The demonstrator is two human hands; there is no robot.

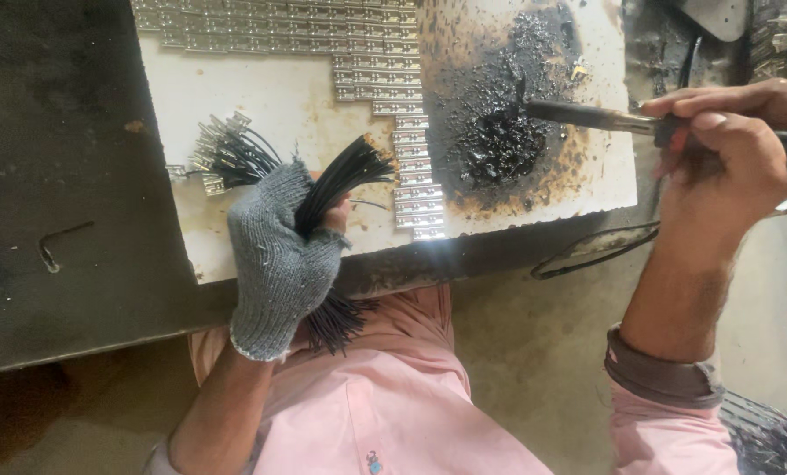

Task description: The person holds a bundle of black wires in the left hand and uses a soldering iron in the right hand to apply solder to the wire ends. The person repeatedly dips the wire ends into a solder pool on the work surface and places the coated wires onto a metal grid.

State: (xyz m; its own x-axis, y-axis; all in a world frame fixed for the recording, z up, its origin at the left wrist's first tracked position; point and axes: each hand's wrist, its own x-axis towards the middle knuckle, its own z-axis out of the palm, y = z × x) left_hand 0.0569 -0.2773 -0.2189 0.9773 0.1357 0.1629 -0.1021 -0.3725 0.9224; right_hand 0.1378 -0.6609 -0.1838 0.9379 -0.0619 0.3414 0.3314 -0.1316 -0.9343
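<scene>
My left hand [274, 255], in a grey knitted glove, grips a bundle of short black wires [345, 176] whose ends fan out over a white board [261, 97]. My right hand [732, 149], bare, holds a soldering iron [587, 116] by its dark handle, its metal tip lying over a black burnt patch [503, 145] on the board. Rows of small metal terminals [411, 158] lie in a strip between the two hands.
A pile of wires with metal ends fitted [222, 154] lies left of the glove. A dark workbench [68, 193] carries a bent hex key [59, 242]. A dark loop of wire [596, 251] hangs off the bench edge below the board.
</scene>
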